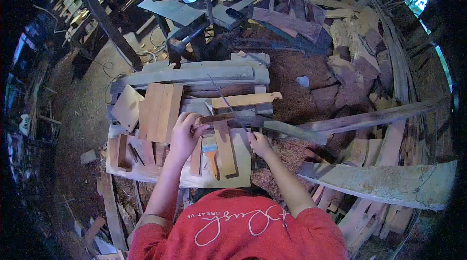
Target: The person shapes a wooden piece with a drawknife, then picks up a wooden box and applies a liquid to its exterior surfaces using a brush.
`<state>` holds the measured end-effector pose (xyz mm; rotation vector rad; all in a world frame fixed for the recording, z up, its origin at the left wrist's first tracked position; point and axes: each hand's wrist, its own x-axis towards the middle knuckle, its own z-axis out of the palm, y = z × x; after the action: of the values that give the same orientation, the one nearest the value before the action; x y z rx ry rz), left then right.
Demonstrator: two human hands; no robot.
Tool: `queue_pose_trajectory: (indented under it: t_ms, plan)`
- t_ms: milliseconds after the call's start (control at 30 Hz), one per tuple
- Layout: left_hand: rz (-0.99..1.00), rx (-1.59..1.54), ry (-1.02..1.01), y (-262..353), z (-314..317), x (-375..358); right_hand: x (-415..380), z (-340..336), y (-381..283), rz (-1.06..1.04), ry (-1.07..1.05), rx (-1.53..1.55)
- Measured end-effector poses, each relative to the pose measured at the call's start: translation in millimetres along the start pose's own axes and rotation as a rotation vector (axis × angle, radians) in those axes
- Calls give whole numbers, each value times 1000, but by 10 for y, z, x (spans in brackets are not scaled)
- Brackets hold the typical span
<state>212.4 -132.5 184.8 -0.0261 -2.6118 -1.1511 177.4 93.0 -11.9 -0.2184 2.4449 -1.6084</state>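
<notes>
My left hand (188, 126) is closed on the left end of a short dark wooden piece (216, 118), held above the workbench (243, 165). My right hand (259, 143) grips the near end of a long thin dark tool (224, 98), which slants up to the left and crosses the wooden piece. Whether the two touch is unclear. Below them, a paintbrush with an orange handle (211, 157) lies beside an upright-running wooden strip (225, 149). A light wooden bar (248, 100) lies just beyond the held piece.
Left of my hands are wide wooden boards (159, 109) and a pale square board (127, 107). Grey planks (194, 76) lie across the far side. A metal-topped table (170, 10) stands beyond. A long rough slab (389, 182) juts in from the right.
</notes>
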Motion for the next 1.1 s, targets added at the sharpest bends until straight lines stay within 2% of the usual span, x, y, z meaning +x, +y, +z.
queue_pose_trajectory:
  t_ms: [100,167,200,267,300,367,467,600,667,767,900,967,1000,1067,1100]
  plan:
    - [20,49,31,30,-17,25,-40,-97,-391,82,-80,55]
    - [86,92,42,19,-30,44,-36,-100,-457,299,-188,6]
    - [85,93,44,10,-40,56,-31,-82,-424,297,-189,6]
    - [91,103,16,-14,-56,70,-33,-24,-303,150,-185,48]
    - [89,104,17,-23,-52,68,-36,-9,-282,149,-187,48]
    - [106,86,50,-39,-28,74,-31,18,-245,-6,-145,-44]
    - [56,118,110,-72,27,63,-13,44,-209,-11,-201,-51]
    - [-51,174,197,-89,138,52,-63,-6,-556,57,-252,-45]
    - [-4,204,260,-104,180,65,-102,-51,-841,-57,-222,-27]
    - [-59,171,273,-51,194,99,-137,-117,-1056,-56,-281,4]
    - [-11,201,302,-110,202,72,-45,-16,-696,-176,-237,7]
    - [68,207,328,-170,210,47,28,-18,-477,-16,-186,-94]
    - [65,209,333,-194,214,30,37,-53,-439,-20,-191,-95]
    - [117,196,295,-239,206,23,49,-107,-364,374,-313,-88]
    - [117,197,294,-242,198,39,29,-94,-419,229,-269,-127]
